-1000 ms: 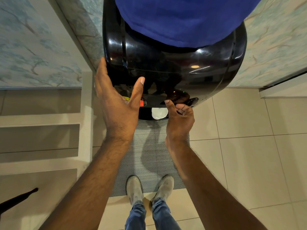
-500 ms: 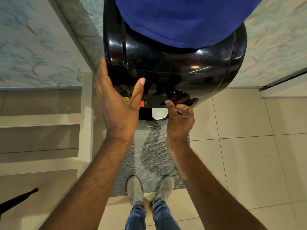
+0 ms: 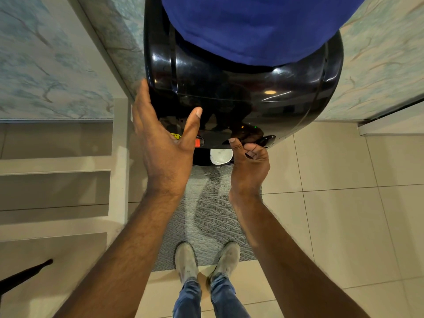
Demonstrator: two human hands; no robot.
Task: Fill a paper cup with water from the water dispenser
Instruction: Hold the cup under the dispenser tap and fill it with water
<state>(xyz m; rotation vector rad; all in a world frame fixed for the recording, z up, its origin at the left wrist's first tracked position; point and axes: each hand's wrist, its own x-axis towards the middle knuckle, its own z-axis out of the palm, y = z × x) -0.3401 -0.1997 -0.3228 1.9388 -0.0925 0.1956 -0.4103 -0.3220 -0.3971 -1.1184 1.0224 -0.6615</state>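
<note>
Nearest the camera are the person's two shoes [image 3: 206, 260] at the near edge of a grey mat [image 3: 206, 216] on the tiled floor. Both forearms reach forward over it to the black water dispenser [image 3: 241, 88], which carries a blue bottle [image 3: 252, 26] on top.

The left hand [image 3: 165, 143] is spread wide, palm against the dispenser's left side with the thumb lifted across its front; it grips nothing. The right hand [image 3: 250, 161] is loosely curled at the tap area, fingers bent up toward a dark lever [image 3: 267, 140]; whether they press it I cannot tell.

The paper cup [image 3: 220, 156] stands upright in the recess under the taps, open mouth facing up, so its long axis is vertical. It lies between the two hands, just left of the right thumb and touching neither hand clearly. The right hand is plainly the nearer one. I cannot tell how full the cup is. Lifting it out would likely fall to the right hand, moving left and closing round the cup's wall.
</note>
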